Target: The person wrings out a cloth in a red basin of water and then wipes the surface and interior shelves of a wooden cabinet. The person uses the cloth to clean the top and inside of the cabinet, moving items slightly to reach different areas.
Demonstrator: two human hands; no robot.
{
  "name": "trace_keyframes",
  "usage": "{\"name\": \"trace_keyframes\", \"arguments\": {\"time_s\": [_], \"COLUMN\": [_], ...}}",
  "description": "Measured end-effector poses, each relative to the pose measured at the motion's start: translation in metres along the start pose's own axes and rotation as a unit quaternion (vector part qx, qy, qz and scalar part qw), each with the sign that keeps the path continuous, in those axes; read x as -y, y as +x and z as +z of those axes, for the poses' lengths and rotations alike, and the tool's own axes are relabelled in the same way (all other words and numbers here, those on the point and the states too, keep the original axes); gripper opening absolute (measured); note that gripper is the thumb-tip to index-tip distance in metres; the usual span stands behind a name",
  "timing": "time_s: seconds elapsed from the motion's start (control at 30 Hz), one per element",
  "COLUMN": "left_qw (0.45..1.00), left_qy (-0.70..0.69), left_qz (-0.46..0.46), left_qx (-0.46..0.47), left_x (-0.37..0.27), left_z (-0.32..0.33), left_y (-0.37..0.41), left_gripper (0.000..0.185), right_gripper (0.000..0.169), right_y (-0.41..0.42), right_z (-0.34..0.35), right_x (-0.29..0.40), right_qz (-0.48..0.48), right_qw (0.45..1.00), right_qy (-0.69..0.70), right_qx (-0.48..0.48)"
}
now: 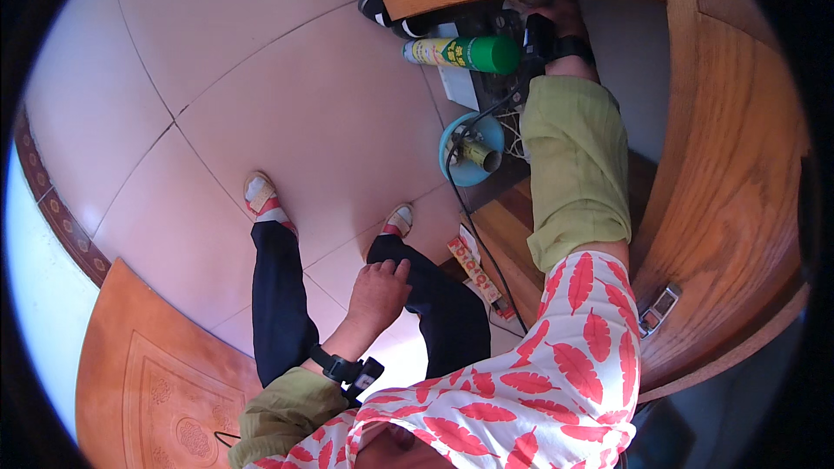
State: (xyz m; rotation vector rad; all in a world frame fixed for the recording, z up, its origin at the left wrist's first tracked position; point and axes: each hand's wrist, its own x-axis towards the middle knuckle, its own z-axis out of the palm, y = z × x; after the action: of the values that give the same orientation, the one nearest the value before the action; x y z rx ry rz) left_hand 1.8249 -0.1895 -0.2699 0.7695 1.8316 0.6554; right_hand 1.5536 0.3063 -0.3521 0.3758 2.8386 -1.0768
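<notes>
My left hand (381,290) rests on the knee of my dark trousers, with its fingers loosely bent and nothing in it. My right arm reaches into the space below a wooden desktop. There my right hand (560,10) is dim and partly covered by the strap and device on my wrist. A pale object shows beside its fingers, but whether they hold it is unclear. Left of that wrist is a spray can (459,53) with a green cap. Below the can stands a light blue bin (493,176) with a tube inside, and a black cable crosses its top.
Wooden furniture (730,163) curves along the right, with a phone-like device (659,311) lying on it. Dark shoes (374,6) lie near the top edge. A red and yellow box (475,270) is beside the black cable. A carved wooden panel (150,371) occupies the lower left.
</notes>
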Motion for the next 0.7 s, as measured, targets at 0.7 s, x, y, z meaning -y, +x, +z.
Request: {"name": "trace_keyframes", "arguments": {"time_s": [0.7], "left_qw": [0.999], "left_qy": [-0.024], "left_qz": [-0.007], "left_qx": [-0.027], "left_x": [0.004], "left_z": [-0.002], "left_y": [0.002], "left_gripper": [0.041], "right_gripper": [0.06], "right_y": [-0.046], "right_z": [-0.005], "right_x": [0.036], "right_qz": [0.032], "right_qw": [0.802], "right_qy": [0.477], "right_qx": [-0.359]}}
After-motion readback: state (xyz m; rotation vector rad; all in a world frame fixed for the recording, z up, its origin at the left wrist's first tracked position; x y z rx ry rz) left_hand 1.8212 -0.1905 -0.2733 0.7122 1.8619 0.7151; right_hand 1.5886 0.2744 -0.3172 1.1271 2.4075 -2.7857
